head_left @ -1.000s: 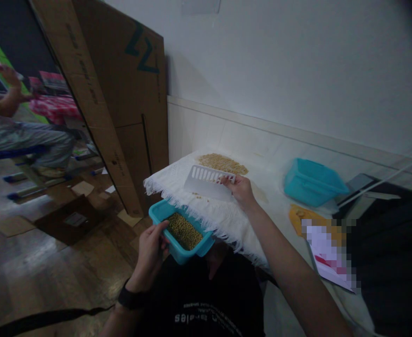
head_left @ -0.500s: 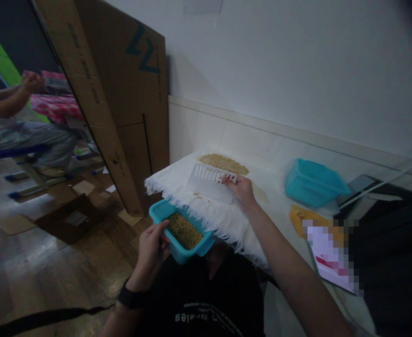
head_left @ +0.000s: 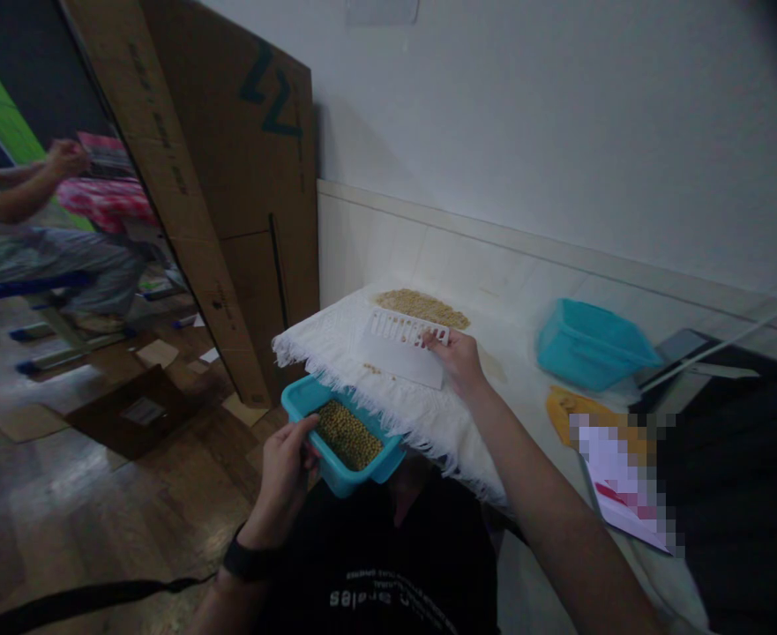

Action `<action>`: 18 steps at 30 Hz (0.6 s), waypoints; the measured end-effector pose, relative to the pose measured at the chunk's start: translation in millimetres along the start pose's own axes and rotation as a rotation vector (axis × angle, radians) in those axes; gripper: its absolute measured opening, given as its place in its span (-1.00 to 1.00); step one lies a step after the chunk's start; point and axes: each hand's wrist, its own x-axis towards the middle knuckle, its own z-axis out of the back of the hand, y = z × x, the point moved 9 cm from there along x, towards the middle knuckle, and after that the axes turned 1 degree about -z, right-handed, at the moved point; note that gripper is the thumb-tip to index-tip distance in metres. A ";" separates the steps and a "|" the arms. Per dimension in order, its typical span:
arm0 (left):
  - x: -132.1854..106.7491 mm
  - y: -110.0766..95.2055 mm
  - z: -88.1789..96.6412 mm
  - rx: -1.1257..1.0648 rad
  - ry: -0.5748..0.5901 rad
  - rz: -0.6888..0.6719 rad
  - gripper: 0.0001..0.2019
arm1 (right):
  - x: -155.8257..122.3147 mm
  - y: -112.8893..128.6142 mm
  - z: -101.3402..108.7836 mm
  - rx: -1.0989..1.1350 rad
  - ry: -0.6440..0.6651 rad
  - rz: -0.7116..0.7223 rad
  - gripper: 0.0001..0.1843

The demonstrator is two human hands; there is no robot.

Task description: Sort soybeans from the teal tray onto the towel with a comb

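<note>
My left hand (head_left: pixel 290 454) grips the near left rim of a blue plastic tub (head_left: pixel 341 481), held just below the table edge. Small greenish beans (head_left: pixel 349 437) fill much of the tub. In my right hand (head_left: pixel 458 360) is a white slotted plate (head_left: pixel 401 357), pinched at its right end near the slots. The plate lies low over a white fringed cloth (head_left: pixel 325 333); whether it touches the cloth I cannot tell. Several loose beans (head_left: pixel 371 368) lie by its near edge. Just beyond it spreads a heap of pale tan grains (head_left: pixel 421 306).
A second blue tub (head_left: pixel 590 348) stands to the right on the table. Near it are an orange-yellow item (head_left: pixel 564 414) and a blurred-out screen or sheet (head_left: pixel 626 494). A tall cardboard box (head_left: pixel 249 176) rises at the left. Beyond it sits another person (head_left: pixel 31 194).
My right hand has shifted the slotted plate slightly right and toward me, and it now lies a little flatter. My left hand and the tub have stayed put.
</note>
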 end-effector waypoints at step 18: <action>0.6 0.6 -0.9 0.009 0.008 -0.007 -0.61 | 0.8 -2.0 -4.5 0.020 0.072 -0.011 -0.50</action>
